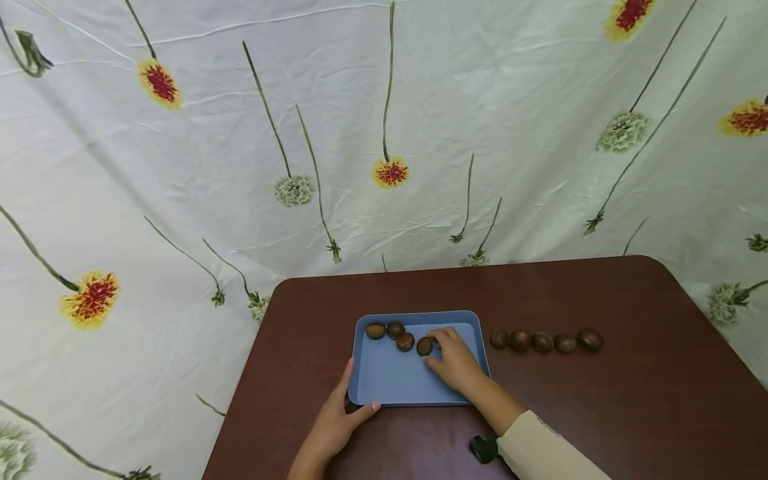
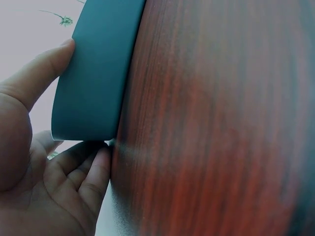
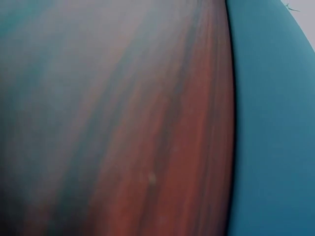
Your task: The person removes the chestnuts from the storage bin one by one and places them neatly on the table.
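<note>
A shallow blue tray (image 1: pixel 396 385) lies on the table. At its near-left corner is my left hand (image 1: pixel 331 423), index finger along the left side and thumb against the front wall. The left wrist view shows this hand's thumb and fingers (image 2: pixel 96 179) touching the tray's dark-looking side. Reaching over the tray from the right, my right hand (image 1: pixel 457 363) pinches a brown chestnut (image 1: pixel 424 346) between thumb and index finger. Three more chestnuts (image 1: pixel 405 342) rest in the tray's far left part. The right wrist view holds only tray wall and table; the hand is out of it.
Right of the tray, several chestnuts (image 1: pixel 543 342) form a row on the brown table (image 1: pixel 648 400). A small black object (image 1: pixel 483 449) sits beside the right sleeve (image 1: pixel 543 447). Behind the table hangs a white flowered cloth (image 1: pixel 336 80).
</note>
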